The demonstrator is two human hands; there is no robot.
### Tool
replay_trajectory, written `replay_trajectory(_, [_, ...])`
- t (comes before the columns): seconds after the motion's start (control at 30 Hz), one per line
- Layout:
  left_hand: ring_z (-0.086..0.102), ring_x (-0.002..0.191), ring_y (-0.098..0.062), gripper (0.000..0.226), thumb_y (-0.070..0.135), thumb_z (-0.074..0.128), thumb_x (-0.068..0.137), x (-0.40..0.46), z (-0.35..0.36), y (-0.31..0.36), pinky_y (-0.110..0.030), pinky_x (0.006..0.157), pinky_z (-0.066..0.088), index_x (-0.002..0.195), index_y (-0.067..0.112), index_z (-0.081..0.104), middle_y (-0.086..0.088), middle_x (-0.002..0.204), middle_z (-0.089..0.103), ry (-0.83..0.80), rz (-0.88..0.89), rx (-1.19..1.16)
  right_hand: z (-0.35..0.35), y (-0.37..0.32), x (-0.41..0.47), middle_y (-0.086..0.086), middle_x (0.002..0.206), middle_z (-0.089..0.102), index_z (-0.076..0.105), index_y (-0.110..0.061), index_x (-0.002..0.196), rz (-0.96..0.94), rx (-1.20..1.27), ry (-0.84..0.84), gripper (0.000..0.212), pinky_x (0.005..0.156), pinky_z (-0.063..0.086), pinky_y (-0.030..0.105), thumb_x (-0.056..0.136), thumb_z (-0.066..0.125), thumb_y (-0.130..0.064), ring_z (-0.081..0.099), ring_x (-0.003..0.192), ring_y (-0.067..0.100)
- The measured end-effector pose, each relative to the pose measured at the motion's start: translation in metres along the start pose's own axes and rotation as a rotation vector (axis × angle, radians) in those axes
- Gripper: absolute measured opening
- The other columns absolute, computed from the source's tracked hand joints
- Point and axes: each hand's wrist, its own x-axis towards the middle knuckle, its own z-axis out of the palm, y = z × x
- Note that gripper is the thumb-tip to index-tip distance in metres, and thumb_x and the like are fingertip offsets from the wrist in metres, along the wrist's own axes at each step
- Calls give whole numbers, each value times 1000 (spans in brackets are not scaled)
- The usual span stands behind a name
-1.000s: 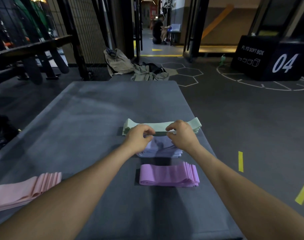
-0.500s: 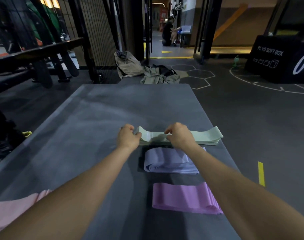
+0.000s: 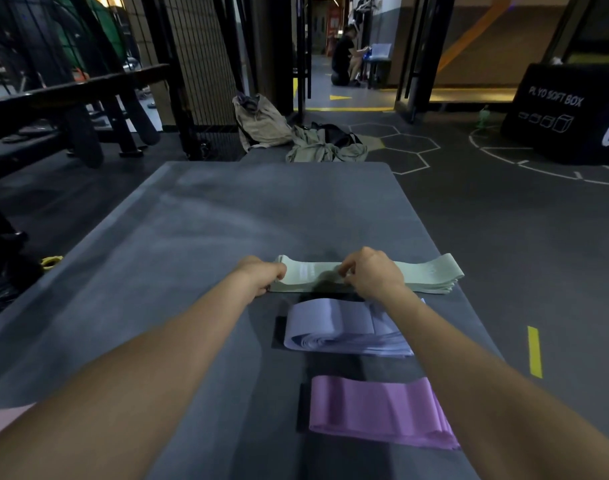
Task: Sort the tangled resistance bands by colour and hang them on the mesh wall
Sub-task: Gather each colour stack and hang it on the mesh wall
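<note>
As before, both hands [image 3: 318, 277] on green bands [image 3: 431, 275].

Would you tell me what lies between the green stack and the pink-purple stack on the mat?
The lavender stack lies between the green stack and pink-purple stack, per the head view.

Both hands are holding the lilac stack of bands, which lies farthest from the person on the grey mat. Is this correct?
Not quite. In the head view the left hand and right hand grip the pale green stack, not the lilac one. It is the stack farthest away on the grey mat.
</note>
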Motion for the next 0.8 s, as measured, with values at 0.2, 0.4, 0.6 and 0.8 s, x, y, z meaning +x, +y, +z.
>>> replay_trajectory(0.2, [53,76,-19,17,10,61,73,-4,-2,9,-23,63,42,89,10,58,-7,89,57,-84,-39,-7,-2,2,3,7,111,66,71,-27,101,0,11,-31,25,83,51,33,87,58,-10,62,98,28])
replay_trajectory(0.4, [55,75,-13,31,15,59,77,-11,4,17,-22,63,42,108,12,56,-4,97,59,-135,-35,-95,-1,3,5,7,112,66,71,-28,101,2,19,-34,25,88,52,35,87,59,-12,63,99,28])
replay_trajectory(0.6, [52,66,-12,10,17,62,83,-7,8,10,-25,70,44,88,13,55,-3,81,57,-73,-86,-255,-1,4,5,7,113,66,71,-28,102,-1,20,-36,25,87,52,35,87,58,-12,63,99,28])
replay_trajectory(0.8, [54,65,-12,16,5,63,82,-1,5,4,-27,76,54,75,9,50,-6,74,56,11,-64,-393,-2,3,5,7,111,67,71,-27,105,8,41,-44,26,84,51,32,88,57,-13,63,98,28])
